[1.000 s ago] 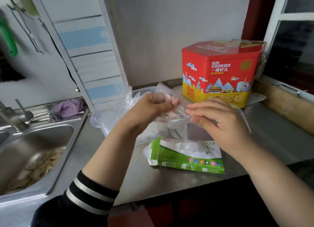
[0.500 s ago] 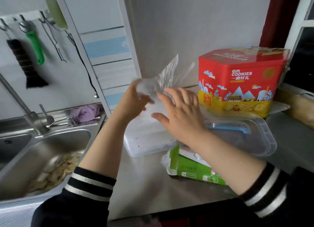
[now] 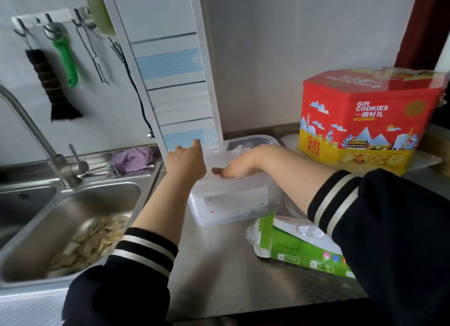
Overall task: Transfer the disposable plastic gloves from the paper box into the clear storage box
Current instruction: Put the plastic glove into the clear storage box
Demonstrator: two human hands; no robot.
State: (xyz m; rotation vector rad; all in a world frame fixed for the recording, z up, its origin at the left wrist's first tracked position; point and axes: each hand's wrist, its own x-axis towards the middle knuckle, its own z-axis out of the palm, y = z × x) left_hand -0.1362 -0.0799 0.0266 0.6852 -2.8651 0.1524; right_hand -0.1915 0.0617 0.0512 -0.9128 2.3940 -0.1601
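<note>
So the clear box (image 3: 233,204) sits on the steel counter (image 3: 219,272) with its long axis running away from the camera, near end toward the counter edge and far end almost at the wall. The paper box (image 3: 302,247) lies flat just beside its near right corner, long side slanting from near-right to far-left, with the torn opening facing up and some clear gloves (image 3: 308,230) poking out.

Both forearms reach forward. The left hand (image 3: 186,165) is over the box's left rim, back of the hand up, fingers curled under, so I can't tell if it's gripping anything. The right hand (image 3: 233,169) goes down into the box, wrist bent, thumb sticking out left; its fingers are hidden behind the frosted wall, so no idea about the grip there either. There's something crumpled and whitish (image 3: 239,148) inside at the far end, probably gloves but too blurry to say.

The right sleeve (image 3: 389,228) covers the paper box's far right end. A red cookie tin (image 3: 365,121) stands behind on the right, and the sink (image 3: 73,218) is on the left.
</note>
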